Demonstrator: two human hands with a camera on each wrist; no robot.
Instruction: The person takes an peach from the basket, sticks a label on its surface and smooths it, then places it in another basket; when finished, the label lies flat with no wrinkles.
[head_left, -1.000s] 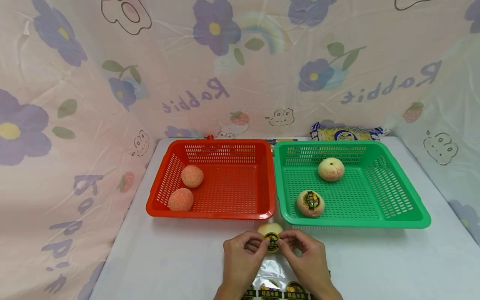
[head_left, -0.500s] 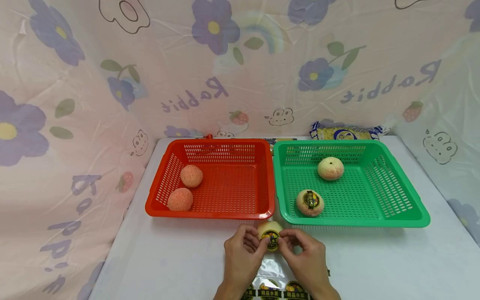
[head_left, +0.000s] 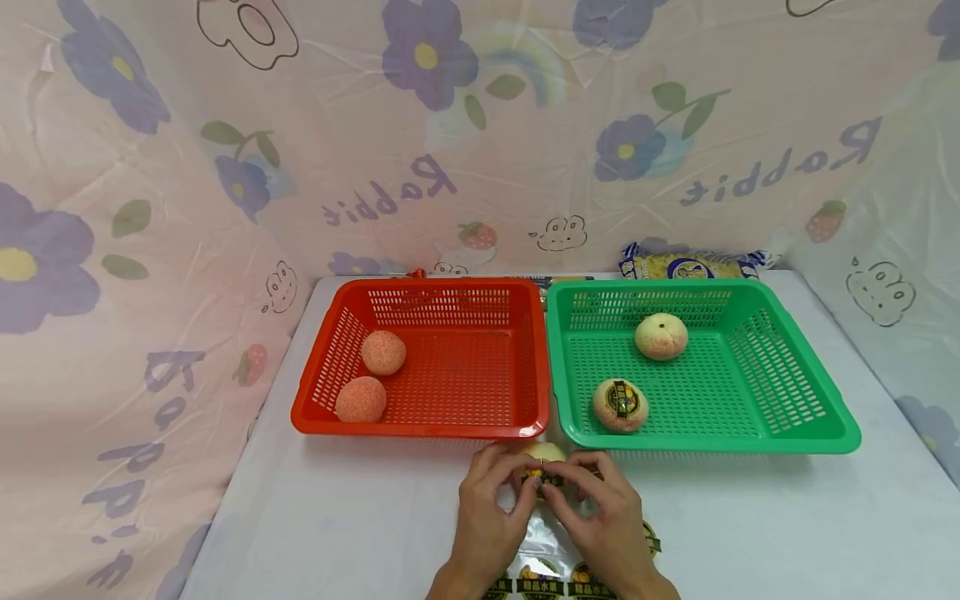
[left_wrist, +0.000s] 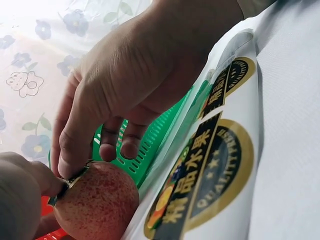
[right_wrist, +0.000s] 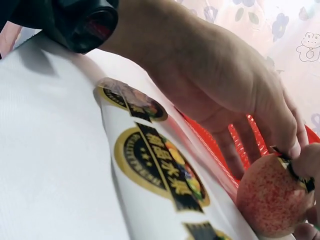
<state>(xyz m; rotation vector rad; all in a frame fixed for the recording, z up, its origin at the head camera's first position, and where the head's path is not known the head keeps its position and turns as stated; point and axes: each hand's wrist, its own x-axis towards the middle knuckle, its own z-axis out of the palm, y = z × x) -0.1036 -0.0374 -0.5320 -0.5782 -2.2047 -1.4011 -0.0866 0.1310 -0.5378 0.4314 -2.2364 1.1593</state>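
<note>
Both hands meet over a peach (head_left: 546, 451) on the table, just in front of the baskets. A round black-and-gold fruit sticker (left_wrist: 76, 177) lies against its top, partly covered by fingertips. My left hand (head_left: 483, 515) pinches the sticker's left side with thumb and index finger. From the other side my right hand (head_left: 606, 518) does likewise, the fingertips of both almost touching. In the left wrist view the right hand's other fingers hang loosely beside the peach. Beneath the wrists lies a sheet of stickers (right_wrist: 160, 165), with several printed labels showing.
A red basket (head_left: 420, 431) at the left holds two pink peaches (head_left: 362, 400). Beside it, a green basket (head_left: 712, 445) holds a stickered peach (head_left: 620, 407) and a plain one (head_left: 662, 337). A yellow-and-blue packet (head_left: 690, 267) lies behind.
Both hands have drawn closer together, with the index fingers now reaching over the sticker. Less of the sticker and peach shows. The baskets have stayed put.
</note>
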